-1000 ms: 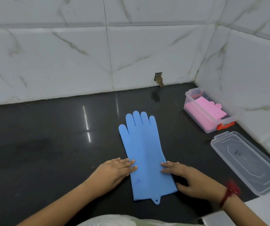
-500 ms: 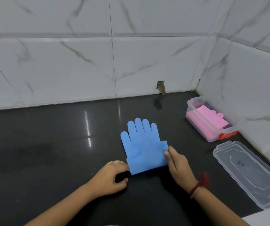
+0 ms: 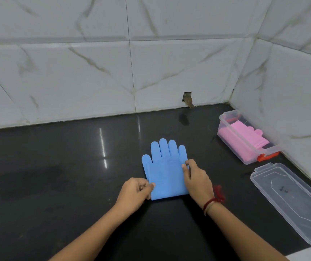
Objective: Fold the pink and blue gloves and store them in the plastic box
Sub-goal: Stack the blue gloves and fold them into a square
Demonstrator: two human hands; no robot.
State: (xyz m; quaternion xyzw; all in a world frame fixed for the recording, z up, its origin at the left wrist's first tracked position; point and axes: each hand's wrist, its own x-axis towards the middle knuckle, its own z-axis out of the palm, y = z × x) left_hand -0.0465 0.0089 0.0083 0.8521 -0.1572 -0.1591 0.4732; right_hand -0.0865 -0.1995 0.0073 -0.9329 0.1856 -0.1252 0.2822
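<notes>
Moved: blue glove (image 3: 165, 166) was lying flat at full length a second ago. Now it's folded in half, cuff end brought up over the palm part, and both hands have shifted onto its side edges.
Blue glove: sits on the black countertop (image 3: 57, 176) around the middle of the frame, a bit right of centre. Its five fingers stick out past the folded layer and point toward the back wall. The fold line is the edge nearest the camera.
Left hand (image 3: 135, 193): fingers curled, thumb tip on the glove's lower left edge, so it's pinching that side of the folded stack.
Right hand (image 3: 198, 178): curled too, fingertips and thumb nipping the right edge of the glove up near the top of the folded layer. Red thread bracelet (image 3: 214, 201) on that wrist.
Pink glove (image 3: 245, 136): already folded and lying inside the plastic box.
Plastic box (image 3: 226, 119): clear, with an orange latch on the near end, parked at the right of the frame close to the side wall, well apart from the blue glove.
Lid (image 3: 290, 200): clear, off the box, lying flat on the countertop at the lower right, just beside the box's near end.
Back wall (image 3: 75, 72): white marble-look tiles, with a small chipped hole (image 3: 187, 98) right at counter level.
</notes>
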